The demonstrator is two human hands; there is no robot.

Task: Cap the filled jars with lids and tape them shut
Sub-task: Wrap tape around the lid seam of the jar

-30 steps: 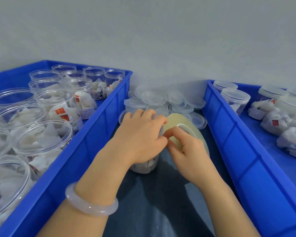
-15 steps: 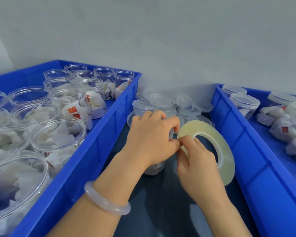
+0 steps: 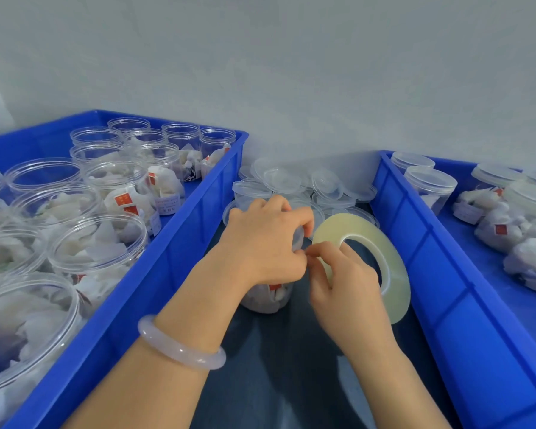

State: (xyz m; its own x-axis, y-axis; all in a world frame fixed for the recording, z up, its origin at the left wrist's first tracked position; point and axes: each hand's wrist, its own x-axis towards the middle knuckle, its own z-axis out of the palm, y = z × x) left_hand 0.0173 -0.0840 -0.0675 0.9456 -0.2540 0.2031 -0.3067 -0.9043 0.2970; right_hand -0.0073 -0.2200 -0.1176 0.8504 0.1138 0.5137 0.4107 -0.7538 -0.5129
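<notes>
Backdrop: plain pale wall [image 3: 291,72] behind; dark surface [image 3: 285,366] in the gap between two blue crates.
Left crate [image 3: 183,243]: packed with open jars [image 3: 96,243], filled with white packets, some with red labels.
Right crate [image 3: 430,274]: held capped jars [image 3: 430,187], some upright at the far end, others lying on their sides.
Loose lids [image 3: 285,181]: heaped at the far end of the gap, against the wall.
Jar [image 3: 266,297]: stood upright on the dark surface between the crates, filled; only the lower body showed below the palm.
Left hand [image 3: 260,243]: clamped over the jar's top from above, fingers curled down round the far rim, thumb at the near side.
Bracelet [image 3: 180,345]: pale, worn on the left wrist.
Tape roll [image 3: 353,224]: wide, clear-yellowish, tilted on edge just right of the jar.
Right hand [image 3: 347,283]: gripped the roll's near edge, thumb and forefinger pinched together, touching the left thumb at the jar's side; loose tape end too small to tell.
</notes>
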